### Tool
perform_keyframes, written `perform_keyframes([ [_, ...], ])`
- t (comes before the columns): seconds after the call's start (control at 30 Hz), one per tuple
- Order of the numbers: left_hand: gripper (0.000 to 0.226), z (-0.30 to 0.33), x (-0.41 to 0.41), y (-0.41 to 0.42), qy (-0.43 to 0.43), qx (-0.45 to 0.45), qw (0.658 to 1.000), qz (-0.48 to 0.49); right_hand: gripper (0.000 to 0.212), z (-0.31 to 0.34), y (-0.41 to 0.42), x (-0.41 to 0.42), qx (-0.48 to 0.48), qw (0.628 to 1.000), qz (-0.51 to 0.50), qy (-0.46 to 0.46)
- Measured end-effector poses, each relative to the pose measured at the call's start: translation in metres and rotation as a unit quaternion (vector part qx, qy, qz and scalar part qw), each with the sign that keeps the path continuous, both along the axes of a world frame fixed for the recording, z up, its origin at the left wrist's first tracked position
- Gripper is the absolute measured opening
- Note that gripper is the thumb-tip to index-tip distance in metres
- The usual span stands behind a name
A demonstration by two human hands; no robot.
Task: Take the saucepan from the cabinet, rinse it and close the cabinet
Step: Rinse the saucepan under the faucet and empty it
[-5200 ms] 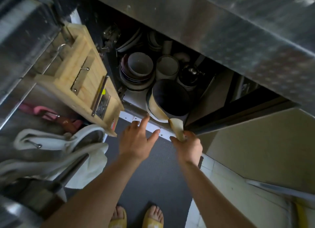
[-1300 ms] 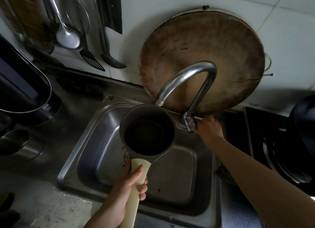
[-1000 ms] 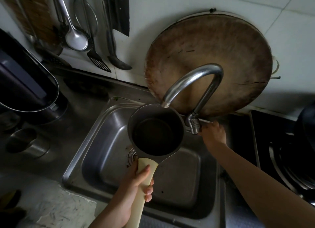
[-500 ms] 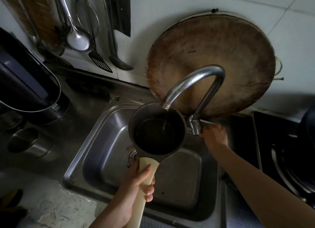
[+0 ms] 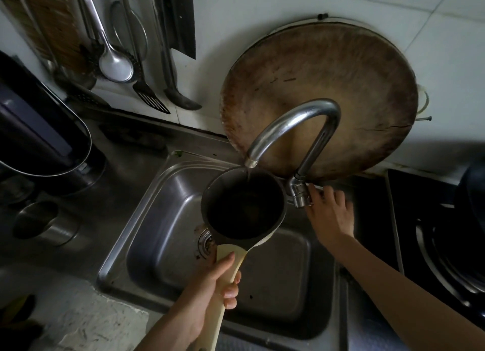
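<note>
Counter (image 5: 78,319), steel with a pale stone-patterned front patch: one. Sink (image 5: 147,245), steel, single basin: one. Chopping board (image 5: 341,88), round, wooden, leaning against the tiled wall behind the sink: one. Faucet (image 5: 301,119), curved steel spout, thin stream running: one. Saucepan (image 5: 244,206), dark inside, cream handle, held above the basin under the spout, catching the stream: one. Hanging utensils (image 5: 115,64), several, count uncertain. Hands: two. Left hand (image 5: 210,287), forearm reaching up from below, grip closed around the saucepan handle. Right hand (image 5: 329,214), arm extended from the right, fingers resting at the faucet base; grip state cannot be told.
</note>
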State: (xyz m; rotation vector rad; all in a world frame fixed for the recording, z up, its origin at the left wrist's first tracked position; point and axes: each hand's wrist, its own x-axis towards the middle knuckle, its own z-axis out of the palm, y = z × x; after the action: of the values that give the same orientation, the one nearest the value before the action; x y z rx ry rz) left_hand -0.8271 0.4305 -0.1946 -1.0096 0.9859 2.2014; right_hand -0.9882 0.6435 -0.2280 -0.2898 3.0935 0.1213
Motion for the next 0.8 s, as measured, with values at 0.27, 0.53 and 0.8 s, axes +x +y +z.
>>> perform_keyframes([
  [0.27,0.046,0.003,0.000,0.017,0.060,0.420,0.891,0.163,0.061,0.003,0.027,0.030,-0.059,0.996,-0.062,0.009],
  [0.53,0.033,0.007,-0.003,0.021,0.036,0.001,0.999,0.033,0.068,0.000,0.038,0.048,-0.097,0.994,-0.048,0.016],
  [0.8,0.020,0.001,0.004,0.021,0.055,-0.173,0.983,-0.039,0.063,0.000,0.034,0.053,-0.118,0.991,-0.051,-0.019],
])
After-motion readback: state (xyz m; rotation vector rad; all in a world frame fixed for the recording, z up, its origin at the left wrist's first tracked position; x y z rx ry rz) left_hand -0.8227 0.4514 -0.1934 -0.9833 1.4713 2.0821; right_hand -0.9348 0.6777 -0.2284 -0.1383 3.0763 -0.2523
